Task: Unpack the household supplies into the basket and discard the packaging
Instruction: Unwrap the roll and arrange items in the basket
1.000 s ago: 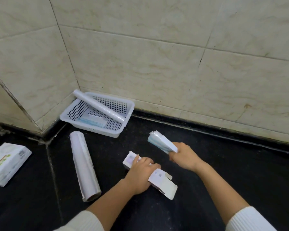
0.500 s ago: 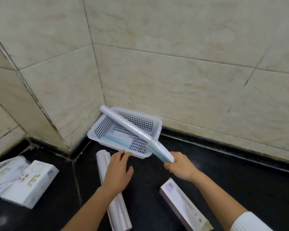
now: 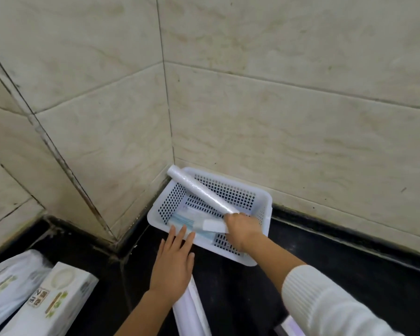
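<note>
A: Where's the basket?

B: The white perforated basket (image 3: 230, 190) sits on the black floor (image 3: 325, 258), pushed into the corner where the two tiled walls (image 3: 277, 117) meet. A long roll of clear film (image 3: 199, 190) lies slantwise across it, its upper end propped on the back-left rim and its lower end down near the front.

A: And what's inside?

B: A flat pack with pale blue contents (image 3: 187, 221) lies on the basket's bottom. The right hand (image 3: 243, 229) is over the basket's front part, closed around a small white pack (image 3: 214, 226), which it holds low inside, just above the blue-tinted one.

A: The left hand?

B: The left hand (image 3: 175, 265) is flat with fingers spread, fingertips reaching the basket's front rim. It grips nothing; the palm lies over the top end of a second white roll (image 3: 192, 311) on the floor, which runs toward the bottom edge.

A: Anything else around?

B: At the far left, two white tissue packs (image 3: 34, 294) with green print lie side by side on the floor. At the bottom right, beside the white ribbed sleeve (image 3: 325, 301), a corner of a pale box (image 3: 291, 328) just shows.
</note>
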Demonstrator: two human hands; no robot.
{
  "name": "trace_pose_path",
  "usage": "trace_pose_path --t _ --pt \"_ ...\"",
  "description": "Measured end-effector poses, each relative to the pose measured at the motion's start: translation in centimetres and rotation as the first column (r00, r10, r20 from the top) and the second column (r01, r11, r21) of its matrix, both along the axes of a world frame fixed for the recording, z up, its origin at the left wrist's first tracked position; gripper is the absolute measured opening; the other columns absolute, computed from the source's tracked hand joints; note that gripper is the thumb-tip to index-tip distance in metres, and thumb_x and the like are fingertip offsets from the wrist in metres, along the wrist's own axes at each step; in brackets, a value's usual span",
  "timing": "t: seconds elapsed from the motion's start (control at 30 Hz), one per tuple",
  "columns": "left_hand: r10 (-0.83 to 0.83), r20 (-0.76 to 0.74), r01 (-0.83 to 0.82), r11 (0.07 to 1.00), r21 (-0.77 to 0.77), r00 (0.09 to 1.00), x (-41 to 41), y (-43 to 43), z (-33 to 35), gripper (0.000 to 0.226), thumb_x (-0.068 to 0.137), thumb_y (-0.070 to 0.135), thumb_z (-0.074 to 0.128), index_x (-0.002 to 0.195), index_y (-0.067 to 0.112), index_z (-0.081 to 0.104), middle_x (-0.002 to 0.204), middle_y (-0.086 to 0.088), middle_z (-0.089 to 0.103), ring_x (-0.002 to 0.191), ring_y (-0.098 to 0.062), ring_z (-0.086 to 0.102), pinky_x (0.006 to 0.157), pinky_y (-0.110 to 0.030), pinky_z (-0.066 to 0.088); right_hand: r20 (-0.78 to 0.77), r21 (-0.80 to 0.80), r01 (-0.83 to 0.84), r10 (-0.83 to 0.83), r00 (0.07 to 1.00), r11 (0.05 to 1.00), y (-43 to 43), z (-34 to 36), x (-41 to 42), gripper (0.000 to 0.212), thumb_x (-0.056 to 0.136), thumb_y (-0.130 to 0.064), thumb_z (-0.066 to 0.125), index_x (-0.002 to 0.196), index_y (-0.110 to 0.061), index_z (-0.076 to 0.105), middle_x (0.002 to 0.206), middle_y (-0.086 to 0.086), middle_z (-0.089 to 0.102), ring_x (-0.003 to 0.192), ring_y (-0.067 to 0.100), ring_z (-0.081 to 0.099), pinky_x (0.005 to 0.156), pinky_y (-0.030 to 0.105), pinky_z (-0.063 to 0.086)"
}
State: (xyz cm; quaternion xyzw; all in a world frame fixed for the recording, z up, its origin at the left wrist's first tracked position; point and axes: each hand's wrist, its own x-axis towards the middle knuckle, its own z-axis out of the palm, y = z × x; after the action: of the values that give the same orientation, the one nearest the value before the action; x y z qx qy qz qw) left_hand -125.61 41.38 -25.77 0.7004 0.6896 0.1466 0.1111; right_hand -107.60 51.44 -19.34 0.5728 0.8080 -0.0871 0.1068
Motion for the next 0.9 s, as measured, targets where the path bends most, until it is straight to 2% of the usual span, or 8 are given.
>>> trace_pose_path --t 0.17,0.27,0.37,0.53,0.6,0.67,0.73,0.9 --pt "-0.008 0.044 0.008 1.000 0.010 0.999 -0.1 -0.2 -0.3 0.055 0.100 0.030 0.034 0.151 0.034 0.013 0.161 0.010 0.004 0.146 -0.014 -0.017 0.118 -0.035 -0.002 0.105 -0.190 -0.035 0.056 0.993 0.981 0.8 -1.5 -0.1 0.050 0.086 -0.020 0.059 0.135 -0.017 0.047 0.136 0.009 0.048 0.126 0.028 0.042 0.109 0.048 0.034" --pt "-0.002 0.061 0.003 1.000 -0.013 0.998 0.2 -0.2 0.0 0.057 0.100 0.029 0.035 0.151 0.034 0.011 0.161 0.009 0.002 0.146 -0.014 -0.017 0.118 -0.036 -0.005 -0.067 -0.338 0.023 -0.049 0.997 0.941 0.9 0.1 0.2 0.062 0.080 -0.018 0.066 0.140 -0.021 0.047 0.139 0.005 0.049 0.125 0.026 0.049 0.106 0.040 0.042" --pt "-0.008 0.190 0.012 1.000 -0.023 0.982 0.1 -0.2 0.9 0.057 0.099 0.024 0.039 0.151 0.030 0.017 0.161 0.005 0.007 0.146 -0.011 -0.011 0.117 -0.037 -0.005 -0.274 -0.279 0.035 -0.115 0.955 0.960 0.1 2.3 0.3 0.055 0.080 -0.014 0.068 0.133 -0.018 0.055 0.134 0.004 0.056 0.117 0.023 0.056 0.098 0.032 0.046" --pt "0.290 0.581 -0.370 0.929 0.021 0.761 -0.7 -4.7 1.1 0.047 0.092 0.014 0.053 0.136 0.028 0.046 0.140 0.006 0.045 0.132 -0.011 0.037 0.109 -0.028 0.029 -0.703 -0.163 0.074 -0.168 0.691 0.984 -6.5 3.5 -0.3 0.016 0.082 -0.015 0.064 0.092 -0.026 0.068 0.086 -0.009 0.068 0.074 0.001 0.061 0.073 0.017 0.049" --pt "0.451 0.683 -0.507 0.851 -0.136 0.574 -0.5 -7.8 0.1 0.037 0.090 0.014 0.054 0.121 0.035 0.051 0.128 0.006 0.052 0.116 -0.010 0.049 0.096 -0.027 0.039 -0.750 -0.252 -0.013 -0.187 0.635 0.968 -10.3 2.6 -1.0 0.018 0.082 -0.012 0.064 0.084 -0.029 0.068 0.077 -0.011 0.068 0.067 -0.003 0.060 0.067 0.009 0.047" --pt "0.578 0.754 -0.534 0.763 -0.364 0.312 -0.2 -10.0 -0.6 0.032 0.091 0.015 0.057 0.116 0.034 0.053 0.119 0.002 0.058 0.102 -0.011 0.058 0.084 -0.026 0.045 -0.719 -0.332 -0.097 -0.185 0.670 0.938 -13.4 1.2 -2.2 0.017 0.083 -0.010 0.063 0.087 -0.023 0.072 0.080 -0.008 0.071 0.069 -0.003 0.061 0.068 0.008 0.046" --pt "0.632 0.754 -0.481 0.724 -0.495 0.175 0.1 -11.3 -1.1 0.029 0.091 0.019 0.060 0.119 0.026 0.054 0.109 -0.003 0.064 0.093 -0.014 0.063 0.074 -0.026 0.049 -0.656 -0.327 -0.120 -0.134 0.743 0.937 -15.5 -0.3 -3.2 0.018 0.085 -0.009 0.060 0.098 -0.012 0.073 0.089 0.001 0.073 0.080 0.006 0.065 0.072 0.009 0.044" --pt "0.657 0.707 -0.319 0.750 -0.579 0.261 1.1 -12.2 -0.8 0.026 0.088 0.033 0.065 0.109 0.018 0.063 0.095 -0.003 0.070 0.087 -0.020 0.069 0.075 -0.030 0.056 -0.403 -0.182 -0.122 0.039 0.915 0.976 -18.0 -2.5 -4.4 0.023 0.091 -0.017 0.052 0.108 -0.003 0.060 0.111 0.014 0.062 0.099 0.028 0.061 0.080 0.031 0.047"
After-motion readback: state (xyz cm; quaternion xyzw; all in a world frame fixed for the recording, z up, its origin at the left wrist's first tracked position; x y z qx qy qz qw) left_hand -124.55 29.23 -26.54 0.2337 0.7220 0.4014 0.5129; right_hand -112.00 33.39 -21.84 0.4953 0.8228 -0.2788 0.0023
